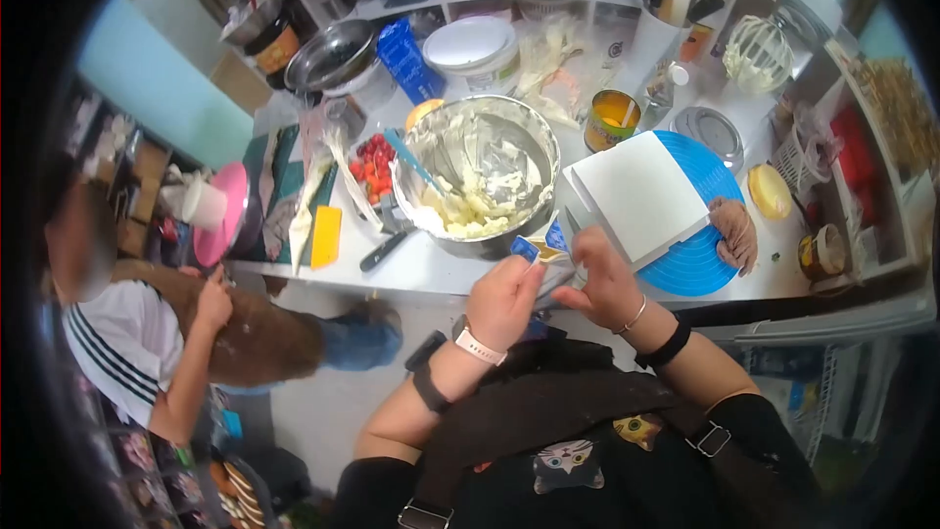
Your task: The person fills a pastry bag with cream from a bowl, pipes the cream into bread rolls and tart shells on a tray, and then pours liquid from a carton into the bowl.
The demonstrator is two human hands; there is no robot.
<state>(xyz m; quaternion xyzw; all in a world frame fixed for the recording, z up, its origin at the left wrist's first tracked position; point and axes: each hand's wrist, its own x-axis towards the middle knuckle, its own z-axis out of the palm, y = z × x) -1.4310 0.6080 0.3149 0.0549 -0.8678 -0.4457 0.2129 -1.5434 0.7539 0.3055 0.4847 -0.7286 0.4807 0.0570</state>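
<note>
My left hand [501,304] pinches a small blue, white and gold packet [541,243] above the table's front edge. My right hand [605,282] is raised just to the right of it, thumb and fingers bent but apart, with nothing visible between them. Beyond both hands stands a metal mixing bowl [543,142], streaked with pale cream [480,206]. A blue-handled spatula [416,162] leans inside it. Beside my right hand, a white square board [636,196] lies on a blue round turntable [700,269].
Left of the bowl are red berries [372,168], a filled piping bag [311,206], a yellow scraper [326,237] and a black-handled knife [384,251]. An open can [612,120] and brown cloth [732,235] sit rightward. Another person [137,343] stands at left beside a pink turntable [223,216].
</note>
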